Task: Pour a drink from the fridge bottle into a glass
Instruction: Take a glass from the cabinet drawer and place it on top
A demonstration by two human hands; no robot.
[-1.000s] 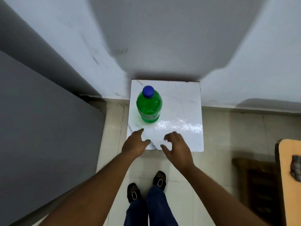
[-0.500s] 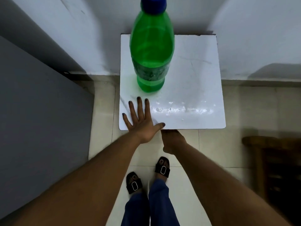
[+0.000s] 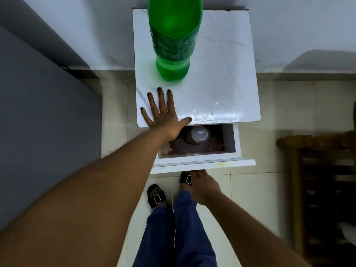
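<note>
A green plastic bottle point(image 3: 173, 41) stands upright near the back left of a small white cabinet top point(image 3: 221, 74); its cap is out of frame. My left hand point(image 3: 163, 116) lies flat on the top's front left corner, fingers spread, just in front of the bottle and not touching it. Under the top, a white drawer point(image 3: 202, 163) is pulled out towards me. In it a clear glass point(image 3: 198, 134) stands on the brown drawer floor. My right hand point(image 3: 204, 186) is below the drawer front, fingers hooked under its edge.
A large grey surface point(image 3: 38, 112) fills the left side, close to the cabinet. The wall point(image 3: 289, 26) is right behind the cabinet. Dark wooden furniture point(image 3: 317, 170) stands at the right. My feet in black sandals point(image 3: 157, 196) are on the tiled floor below the drawer.
The drawer has slid out towards me with my right hand on its front, revealing the glass. My left hand stays flat on the top. The camera has moved closer and lower.
</note>
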